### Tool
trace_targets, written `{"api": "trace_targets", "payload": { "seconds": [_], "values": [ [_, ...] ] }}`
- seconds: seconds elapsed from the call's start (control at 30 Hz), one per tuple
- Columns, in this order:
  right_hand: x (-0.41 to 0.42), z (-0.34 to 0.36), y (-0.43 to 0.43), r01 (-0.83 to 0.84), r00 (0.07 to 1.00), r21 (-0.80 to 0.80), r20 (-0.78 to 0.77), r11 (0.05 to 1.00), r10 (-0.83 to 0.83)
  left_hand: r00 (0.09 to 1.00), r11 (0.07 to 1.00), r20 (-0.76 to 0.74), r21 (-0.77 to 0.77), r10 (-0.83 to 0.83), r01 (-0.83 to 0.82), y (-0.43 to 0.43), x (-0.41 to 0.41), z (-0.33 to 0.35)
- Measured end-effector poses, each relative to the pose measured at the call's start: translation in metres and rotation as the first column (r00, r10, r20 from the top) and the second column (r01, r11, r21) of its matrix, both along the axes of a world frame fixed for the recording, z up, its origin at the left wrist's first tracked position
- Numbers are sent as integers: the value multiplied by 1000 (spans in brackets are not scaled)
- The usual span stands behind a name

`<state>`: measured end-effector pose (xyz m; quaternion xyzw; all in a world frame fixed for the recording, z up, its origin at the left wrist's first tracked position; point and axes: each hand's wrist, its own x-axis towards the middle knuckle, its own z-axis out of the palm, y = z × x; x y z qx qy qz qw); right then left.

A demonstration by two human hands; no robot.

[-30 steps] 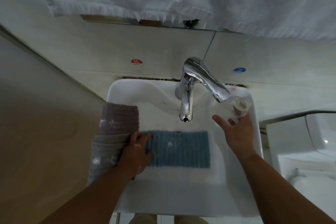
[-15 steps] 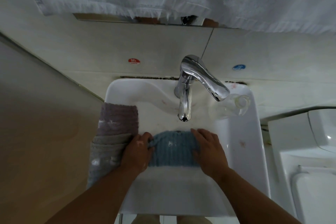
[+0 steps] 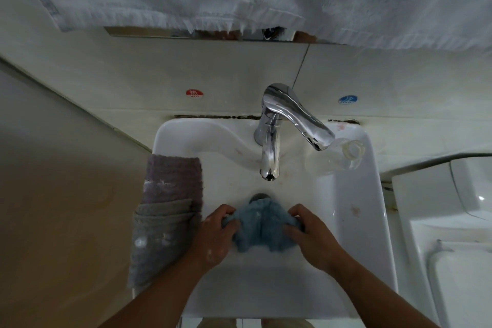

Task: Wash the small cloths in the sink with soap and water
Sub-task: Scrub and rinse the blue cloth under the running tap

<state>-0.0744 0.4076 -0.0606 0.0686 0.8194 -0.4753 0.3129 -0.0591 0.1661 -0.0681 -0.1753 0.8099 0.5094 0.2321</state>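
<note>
Left hand (image 3: pixel 217 234) and right hand (image 3: pixel 310 234) each gripped a side of the bunched blue cloth (image 3: pixel 262 228), fingers curled into it, low in the sink (image 3: pixel 356 221) basin. Grey and mauve cloths (image 3: pixel 165 224) lay draped over the left rim. Beyond: drain (image 3: pixel 259 196), chrome tap (image 3: pixel 271 157), clear bottle (image 3: pixel 343 154) on the right ledge.

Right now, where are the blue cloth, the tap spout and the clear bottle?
blue cloth (image 3: pixel 262 224): head view, its bunched middle.
tap spout (image 3: pixel 270 160): head view, its lower half.
clear bottle (image 3: pixel 328 161): head view, its see-through body.
</note>
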Motion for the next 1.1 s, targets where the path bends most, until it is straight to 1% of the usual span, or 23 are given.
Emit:
{"api": "trace_targets", "payload": {
  "seconds": [0.1, 0.17, 0.23, 0.27, 0.37, 0.47, 0.53, 0.63, 0.67, 0.73, 0.77, 0.8, 0.87, 0.9, 0.93, 0.97, 1.03, 1.07, 1.1],
  "values": [
    [5, 9, -15, 170, 985, -158, 11, 973, -171, 996, 986, 20, 140, 83, -85, 13, 5, 3],
    [9, 17, -32, 308, 951, -240, 59, 921, -303, 985, 960, 65, 225, 158, -168, 25, 7, 7],
    [16, 23, -50, 403, 915, -279, 97, 871, -392, 978, 939, 68, 272, 198, -209, 36, 8, 12],
    [19, 25, -59, 418, 907, -286, 83, 862, -412, 976, 935, 53, 278, 213, -219, 41, 8, 15],
    [24, 32, -77, 411, 901, -290, -18, 864, -434, 960, 930, 8, 246, 279, -272, 53, 5, 24],
    [12, 29, -79, 447, 865, -217, -142, 868, -481, 951, 932, -45, 216, 306, -290, 66, 3, 34],
    [3, 29, -76, 482, 840, -202, -171, 853, -515, 953, 937, -101, 236, 287, -257, 72, 4, 43],
    [-4, 33, -74, 462, 857, -227, -135, 857, -497, 953, 942, -134, 241, 271, -234, 69, 1, 50],
    [-3, 34, -74, 457, 860, -209, -145, 865, -489, 954, 948, -136, 215, 267, -234, 67, 0, 48],
    [0, 38, -76, 473, 843, -148, -211, 869, -495, 952, 961, -154, 134, 263, -244, 63, -3, 45],
    [3, 42, -80, 476, 830, -150, -251, 867, -498, 947, 959, -166, 112, 276, -260, 61, -3, 43],
    [7, 47, -85, 452, 828, -167, -286, 876, -482, 938, 950, -164, 113, 305, -289, 60, -3, 40],
    [16, 52, -96, 349, 840, -176, -377, 921, -390, 913, 907, -111, 210, 392, -364, 60, -2, 40],
    [17, 51, -97, 307, 842, -150, -416, 940, -342, 909, 891, -81, 251, 410, -379, 62, 0, 40],
    [14, 48, -95, 299, 846, -130, -422, 945, -326, 912, 891, -71, 256, 404, -375, 64, 2, 42],
    [7, 45, -90, 325, 857, -116, -383, 939, -344, 923, 906, -80, 238, 377, -350, 66, 3, 45],
    [-5, 41, -82, 426, 864, -123, -240, 896, -443, 942, 936, -125, 213, 310, -280, 70, 4, 52],
    [-5, 41, -81, 457, 859, -130, -193, 880, -474, 951, 949, -142, 201, 275, -244, 70, 2, 55],
    [-1, 44, -83, 458, 861, -134, -180, 879, -476, 957, 958, -149, 184, 250, -222, 68, -1, 55]
  ]
}}
